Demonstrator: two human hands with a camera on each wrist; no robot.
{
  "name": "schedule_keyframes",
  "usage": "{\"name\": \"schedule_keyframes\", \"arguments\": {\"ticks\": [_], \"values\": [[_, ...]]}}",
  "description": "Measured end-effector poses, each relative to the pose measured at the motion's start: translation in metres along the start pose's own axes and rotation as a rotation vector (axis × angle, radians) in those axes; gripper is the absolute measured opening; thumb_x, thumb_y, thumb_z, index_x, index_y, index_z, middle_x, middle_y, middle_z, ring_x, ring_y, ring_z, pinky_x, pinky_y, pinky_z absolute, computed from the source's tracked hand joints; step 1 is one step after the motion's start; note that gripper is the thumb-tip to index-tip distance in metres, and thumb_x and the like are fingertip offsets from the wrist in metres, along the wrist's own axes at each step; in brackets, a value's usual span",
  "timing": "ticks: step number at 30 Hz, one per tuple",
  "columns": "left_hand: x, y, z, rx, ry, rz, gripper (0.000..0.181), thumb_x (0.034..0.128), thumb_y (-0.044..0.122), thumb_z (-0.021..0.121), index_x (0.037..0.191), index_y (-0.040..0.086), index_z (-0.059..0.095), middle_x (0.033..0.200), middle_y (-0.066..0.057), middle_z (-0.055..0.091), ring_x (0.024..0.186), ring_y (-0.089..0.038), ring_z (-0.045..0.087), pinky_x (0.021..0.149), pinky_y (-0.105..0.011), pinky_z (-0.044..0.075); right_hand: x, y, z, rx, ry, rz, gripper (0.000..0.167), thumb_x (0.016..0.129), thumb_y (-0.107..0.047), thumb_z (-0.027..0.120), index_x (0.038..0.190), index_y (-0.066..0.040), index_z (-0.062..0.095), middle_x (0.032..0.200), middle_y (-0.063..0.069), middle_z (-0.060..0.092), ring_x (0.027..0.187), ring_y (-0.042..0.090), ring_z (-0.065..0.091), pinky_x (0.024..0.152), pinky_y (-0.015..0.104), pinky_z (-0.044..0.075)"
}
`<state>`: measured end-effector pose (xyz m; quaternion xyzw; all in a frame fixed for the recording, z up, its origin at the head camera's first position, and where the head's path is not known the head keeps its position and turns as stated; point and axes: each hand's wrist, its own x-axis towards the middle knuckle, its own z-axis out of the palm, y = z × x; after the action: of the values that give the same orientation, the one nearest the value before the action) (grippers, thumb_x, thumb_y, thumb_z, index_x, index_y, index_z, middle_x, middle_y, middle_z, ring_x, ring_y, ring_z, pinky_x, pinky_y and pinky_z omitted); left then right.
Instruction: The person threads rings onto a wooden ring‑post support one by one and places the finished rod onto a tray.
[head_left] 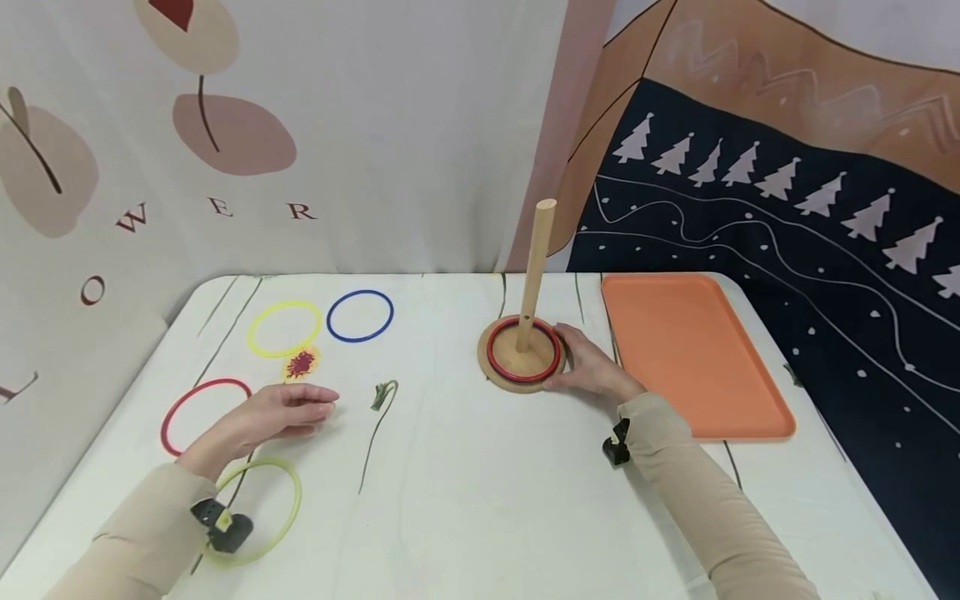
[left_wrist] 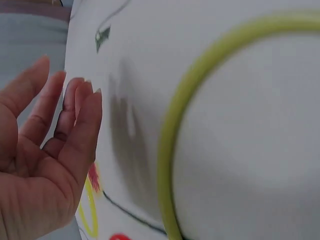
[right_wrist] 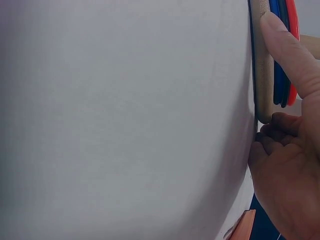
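My right hand (head_left: 592, 367) grips the round wooden base (head_left: 513, 360) of a ring-toss stand at its right edge. In the right wrist view, the thumb lies on the base rim (right_wrist: 263, 75) and the other fingers are curled near the far side. An upright peg (head_left: 536, 267) rises from the base, tilted slightly in the head view. Stacked around it are a red ring (right_wrist: 293, 30), a dark ring and a blue ring (right_wrist: 276, 85). My left hand (head_left: 277, 417) hovers above the table, fingers loosely bent and holding nothing, near a pale green ring (left_wrist: 167, 150).
On the table's left side lie a yellow ring (head_left: 251, 333), a blue ring (head_left: 361, 340) and a larger red ring (head_left: 167, 421). An orange tray (head_left: 690, 367) is at the right. The white tablecloth (head_left: 450, 500) carries printed flowers and stems.
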<state>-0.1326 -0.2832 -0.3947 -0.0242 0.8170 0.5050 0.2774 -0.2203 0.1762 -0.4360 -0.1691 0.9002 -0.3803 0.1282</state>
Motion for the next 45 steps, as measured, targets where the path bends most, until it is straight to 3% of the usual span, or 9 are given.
{"name": "schedule_keyframes", "arguments": {"ticks": [6,13,22,28,32,37,45], "values": [[-0.014,-0.017,-0.019,0.063,-0.055,0.0,0.052,0.0884,0.029,0.066,0.127,-0.004,0.053,0.119,-0.008,0.063,0.096,-0.004,0.061,0.083,-0.024,0.054,0.0,0.0,0.0,-0.003,-0.01,0.002,0.097,0.071,-0.016,0.083,0.144,0.005,0.023,0.149,0.026,0.023,0.139,0.039,0.021,0.114,0.052,0.02],[-0.023,-0.036,-0.039,0.171,-0.12,0.085,0.044,0.0908,0.022,0.063,0.123,-0.006,0.055,0.115,-0.01,0.063,0.089,0.0,0.06,0.076,-0.023,0.054,0.0,0.0,-0.001,-0.025,-0.014,0.018,0.1,0.071,-0.02,0.083,0.145,0.005,0.022,0.151,0.025,0.022,0.14,0.037,0.021,0.115,0.05,0.021],[-0.027,-0.05,-0.046,0.203,-0.212,0.164,0.039,0.0893,0.018,0.065,0.119,-0.006,0.058,0.114,-0.011,0.065,0.095,0.007,0.058,0.078,-0.014,0.05,0.0,0.0,-0.002,-0.022,-0.012,0.012,0.1,0.071,-0.02,0.083,0.146,0.004,0.021,0.15,0.025,0.023,0.139,0.038,0.022,0.114,0.051,0.022],[-0.026,-0.058,-0.05,0.177,-0.264,0.283,0.036,0.0873,0.008,0.065,0.114,-0.014,0.056,0.106,0.01,0.069,0.09,0.002,0.061,0.076,-0.014,0.051,0.0,0.0,-0.002,-0.01,-0.022,0.021,0.1,0.072,-0.019,0.083,0.146,0.004,0.021,0.15,0.025,0.022,0.139,0.038,0.021,0.114,0.052,0.022],[-0.025,-0.063,-0.051,0.149,-0.299,0.365,0.03,0.0867,0.002,0.064,0.11,-0.016,0.057,0.103,0.01,0.069,0.087,0.001,0.06,0.074,-0.015,0.052,0.0,0.0,-0.001,-0.005,-0.028,0.031,0.099,0.072,-0.018,0.083,0.146,0.004,0.02,0.151,0.025,0.021,0.14,0.038,0.02,0.114,0.052,0.021],[-0.025,-0.066,-0.047,0.185,-0.273,0.448,0.024,0.0841,0.0,0.066,0.104,-0.013,0.06,0.095,0.009,0.068,0.083,0.003,0.058,0.07,-0.016,0.052,-0.001,0.0,0.0,-0.002,-0.032,0.055,0.101,0.072,-0.021,0.083,0.147,0.002,0.02,0.152,0.023,0.019,0.141,0.037,0.018,0.115,0.05,0.019],[-0.023,-0.064,-0.042,0.319,-0.163,0.458,0.017,0.0813,0.004,0.07,0.096,-0.004,0.065,0.084,0.007,0.066,0.076,0.004,0.055,0.064,-0.016,0.05,-0.001,0.0,0.0,-0.003,-0.018,0.03,0.1,0.071,-0.02,0.083,0.146,0.004,0.021,0.151,0.024,0.021,0.14,0.038,0.02,0.114,0.052,0.021]]}}
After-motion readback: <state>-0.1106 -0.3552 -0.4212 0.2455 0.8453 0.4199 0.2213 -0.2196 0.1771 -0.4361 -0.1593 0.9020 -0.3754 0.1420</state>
